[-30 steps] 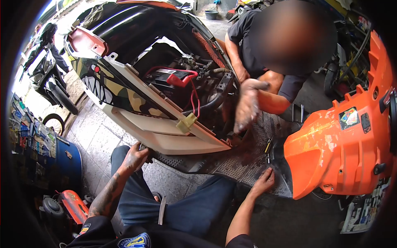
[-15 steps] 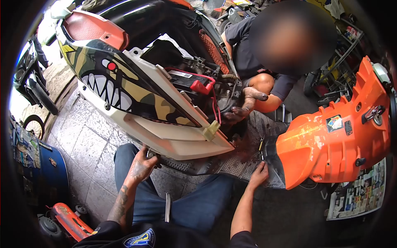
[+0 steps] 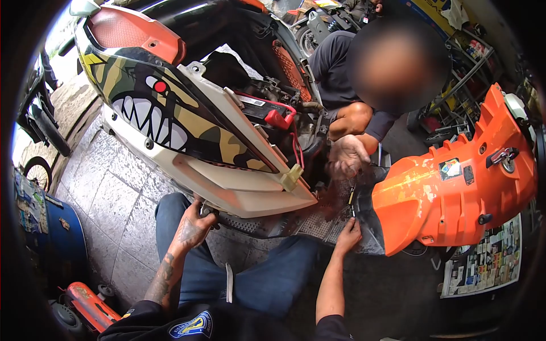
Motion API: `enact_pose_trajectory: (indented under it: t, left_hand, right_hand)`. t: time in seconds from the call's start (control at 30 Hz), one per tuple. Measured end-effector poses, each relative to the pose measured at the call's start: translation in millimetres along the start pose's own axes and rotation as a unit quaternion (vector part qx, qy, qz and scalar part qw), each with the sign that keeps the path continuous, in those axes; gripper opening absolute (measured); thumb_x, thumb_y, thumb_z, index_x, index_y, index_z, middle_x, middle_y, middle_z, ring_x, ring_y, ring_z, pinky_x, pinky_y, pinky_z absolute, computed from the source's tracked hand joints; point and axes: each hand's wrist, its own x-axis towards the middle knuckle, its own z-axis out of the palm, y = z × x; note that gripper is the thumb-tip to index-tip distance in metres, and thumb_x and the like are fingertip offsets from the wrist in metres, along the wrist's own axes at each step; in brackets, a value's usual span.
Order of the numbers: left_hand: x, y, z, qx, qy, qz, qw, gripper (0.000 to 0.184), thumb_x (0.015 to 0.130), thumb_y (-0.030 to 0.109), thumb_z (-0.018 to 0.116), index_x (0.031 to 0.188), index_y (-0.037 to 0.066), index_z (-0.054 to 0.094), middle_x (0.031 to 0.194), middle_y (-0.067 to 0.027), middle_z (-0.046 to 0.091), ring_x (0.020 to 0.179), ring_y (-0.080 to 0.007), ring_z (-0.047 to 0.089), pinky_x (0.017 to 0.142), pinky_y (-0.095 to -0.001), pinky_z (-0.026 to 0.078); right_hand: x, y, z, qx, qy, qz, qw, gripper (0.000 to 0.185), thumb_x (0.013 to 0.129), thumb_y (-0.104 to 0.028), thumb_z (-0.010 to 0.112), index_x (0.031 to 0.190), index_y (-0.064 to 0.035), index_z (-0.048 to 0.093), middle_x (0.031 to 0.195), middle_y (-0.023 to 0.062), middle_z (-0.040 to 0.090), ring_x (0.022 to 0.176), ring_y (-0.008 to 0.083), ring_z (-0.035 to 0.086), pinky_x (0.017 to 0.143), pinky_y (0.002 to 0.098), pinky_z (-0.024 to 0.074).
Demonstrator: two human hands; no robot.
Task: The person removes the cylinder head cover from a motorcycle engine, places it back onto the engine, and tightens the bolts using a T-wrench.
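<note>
A scooter body with a white lower panel (image 3: pixel 239 190) and a toothed camouflage graphic stands opened, its battery (image 3: pixel 259 109) and red-capped lead showing. My left hand (image 3: pixel 196 223) is closed at the underside of the white panel, on something I cannot make out. Over the dark footboard (image 3: pixel 318 221) my right hand (image 3: pixel 348 235) pinches the lower end of a thin tool (image 3: pixel 351 197) with a yellowish part. To the right of that hand is the orange front panel (image 3: pixel 432 193).
A co-worker crouches across the scooter, one open hand (image 3: pixel 348 157) above the footboard. A blue drum (image 3: pixel 65 230) and an orange jack (image 3: pixel 91 306) stand at the left. Printed sheets (image 3: pixel 483 258) lie at the lower right, below a metal rack (image 3: pixel 469 77).
The view has shifted, and the scooter looks larger. The co-worker's hand has moved in front of the battery bay and turned palm up. Both my hands keep their places at the panel and footboard.
</note>
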Motion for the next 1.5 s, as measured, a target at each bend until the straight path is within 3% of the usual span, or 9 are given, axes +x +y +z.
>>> enact_pose_trajectory:
  t: [0.13, 0.67, 0.87, 0.93, 0.97, 1.07, 1.3, 1.4, 1.5]
  left_hand:
    - [1, 10, 4, -0.120, 0.015, -0.092, 0.988, 0.042, 0.075, 0.006, 0.053, 0.113, -0.012, 0.049, 0.092, -0.0176, 0.062, 0.073, -0.0197, 0.063, 0.068, -0.0308, 0.051]
    - [3, -7, 7, -0.081, 0.031, -0.070, 0.994, 0.041, 0.073, 0.007, 0.054, 0.111, -0.010, 0.051, 0.092, -0.0156, 0.061, 0.078, -0.0182, 0.059, 0.071, -0.0299, 0.049]
    - [2, -5, 6, -0.110, 0.026, -0.102, 0.988, 0.043, 0.074, 0.007, 0.054, 0.113, -0.009, 0.050, 0.090, -0.0144, 0.061, 0.076, -0.0170, 0.058, 0.071, -0.0295, 0.048]
    - [5, -20, 6, -0.088, 0.035, -0.080, 0.992, 0.041, 0.075, 0.007, 0.054, 0.113, -0.009, 0.050, 0.088, -0.0141, 0.061, 0.074, -0.0169, 0.057, 0.069, -0.0295, 0.049]
    - [5, -20, 7, -0.057, 0.038, -0.056, 0.996, 0.039, 0.076, 0.007, 0.053, 0.111, -0.008, 0.050, 0.087, -0.0139, 0.061, 0.072, -0.0171, 0.058, 0.068, -0.0297, 0.049]
    - [2, 2, 10, -0.112, 0.050, -0.070, 0.990, 0.036, 0.076, 0.006, 0.052, 0.109, -0.008, 0.051, 0.086, -0.0140, 0.061, 0.069, -0.0177, 0.058, 0.066, -0.0298, 0.049]
    - [2, -5, 4, 0.232, 0.030, 0.186, 0.954, 0.026, 0.078, -0.002, 0.053, 0.103, -0.006, 0.052, 0.093, -0.0197, 0.057, 0.069, -0.0279, 0.060, 0.064, -0.0312, 0.049]
    - [0, 10, 9, 0.136, 0.045, 0.041, 0.989, 0.023, 0.078, -0.003, 0.053, 0.100, -0.005, 0.053, 0.090, -0.0193, 0.057, 0.073, -0.0285, 0.061, 0.065, -0.0331, 0.050]
    - [2, -19, 4, 0.173, 0.050, 0.102, 0.978, 0.021, 0.078, -0.001, 0.054, 0.099, -0.004, 0.054, 0.088, -0.0191, 0.056, 0.077, -0.0303, 0.060, 0.068, -0.0353, 0.049]
  right_hand:
    - [-1, -3, 0, 0.015, 0.028, -0.017, 0.999, 0.034, 0.092, -0.025, 0.050, 0.076, 0.0049, 0.057, 0.066, 0.0242, 0.056, 0.061, 0.0408, 0.055, 0.056, 0.0448, 0.0386]
    - [1, 17, 6, -0.011, 0.024, -0.009, 1.000, 0.036, 0.093, -0.028, 0.048, 0.083, 0.0042, 0.060, 0.072, 0.0249, 0.059, 0.069, 0.0436, 0.055, 0.061, 0.0471, 0.0402]
    - [2, 20, 0, 0.026, 0.021, 0.026, 0.999, 0.035, 0.094, -0.026, 0.048, 0.085, 0.0059, 0.059, 0.068, 0.0197, 0.060, 0.065, 0.0385, 0.058, 0.063, 0.0439, 0.0441]
    - [6, 29, 0, 0.146, -0.001, 0.100, 0.984, 0.028, 0.096, -0.026, 0.048, 0.091, -0.0001, 0.057, 0.070, 0.0048, 0.057, 0.060, 0.0202, 0.052, 0.058, 0.0371, 0.0429]
    - [13, 19, 4, 0.161, 0.019, -0.033, 0.986, 0.024, 0.095, -0.022, 0.051, 0.102, 0.0000, 0.054, 0.087, 0.0040, 0.057, 0.076, 0.0168, 0.056, 0.068, 0.0332, 0.0463]
    - [44, -46, -13, 0.216, -0.002, -0.072, 0.974, 0.026, 0.091, -0.016, 0.057, 0.109, 0.0022, 0.051, 0.101, 0.0103, 0.055, 0.093, 0.0213, 0.055, 0.081, 0.0317, 0.0455]
    - [105, -74, 3, 0.368, 0.022, 0.006, 0.930, 0.013, 0.094, -0.008, 0.050, 0.102, 0.0009, 0.055, 0.090, 0.0040, 0.058, 0.075, 0.0105, 0.055, 0.070, 0.0238, 0.0459]
    - [78, -61, 10, 0.376, 0.008, 0.024, 0.926, 0.012, 0.092, -0.004, 0.050, 0.102, 0.0006, 0.055, 0.087, 0.0020, 0.056, 0.070, 0.0075, 0.052, 0.066, 0.0213, 0.0446]
    - [67, -36, 11, 0.365, 0.025, 0.047, 0.929, 0.015, 0.092, -0.004, 0.048, 0.105, 0.0019, 0.054, 0.092, 0.0039, 0.055, 0.077, 0.0094, 0.053, 0.070, 0.0229, 0.0454]
